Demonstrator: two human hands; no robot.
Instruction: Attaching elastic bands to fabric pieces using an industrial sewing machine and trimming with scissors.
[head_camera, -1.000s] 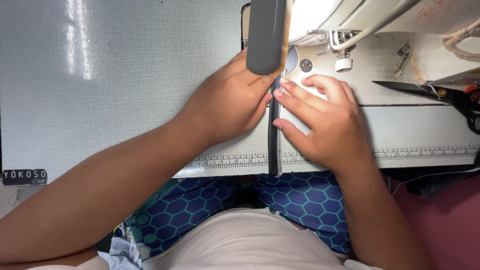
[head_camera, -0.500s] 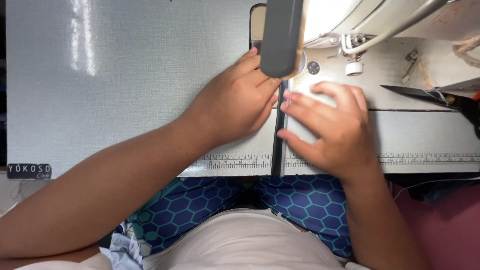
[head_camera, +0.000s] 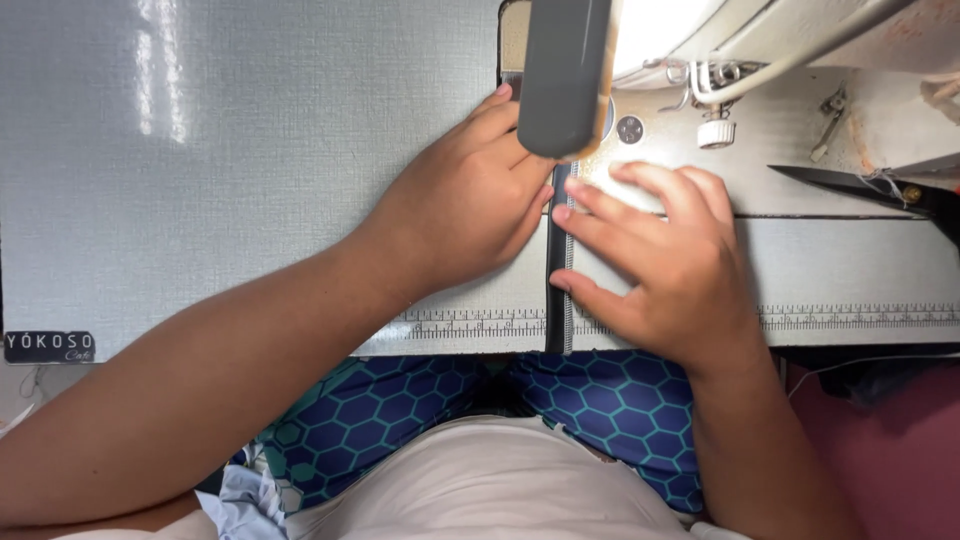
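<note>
- Dark navy and narrow, seen from the head camera: zipper strip (head_camera: 558, 270), lying straight along the grey table (head_camera: 250, 150), from the near edge up toward the needle area under the sewing machine head (head_camera: 565, 75) (far end hidden by that dark grey housing).
- Left hand (head_camera: 465, 215): flat, fingers pressed together, palm down just left of the strip, fingertips touching its edge near the machine.
- Right hand (head_camera: 665, 270): fingers fanned apart, pressed flat just right of the strip, thumb tip resting against its near part. Nothing pinched by either hand.
- Probably guiding work, so best done with even, light pressure from both sides; strip held parallel to the table's printed ruler scale (head_camera: 860, 318) crossing it at a right angle.
- Fingertips well clear of the needle zone (not visible from here, so extra caution sensible).
- No sideways dragging; a slim, limp tape like this likely to bow or twist easily.
- Look of the strip: matte dark tape with a fine paler line of teeth down the middle, flat, unpuckered where visible, near end dropping over the table edge toward the blue hexagon-patterned cloth (head_camera: 400, 410) on the lap.
- Off to the right, well apart from the hands: black scissors (head_camera: 880, 190), blades shut as far as can be told.
</note>
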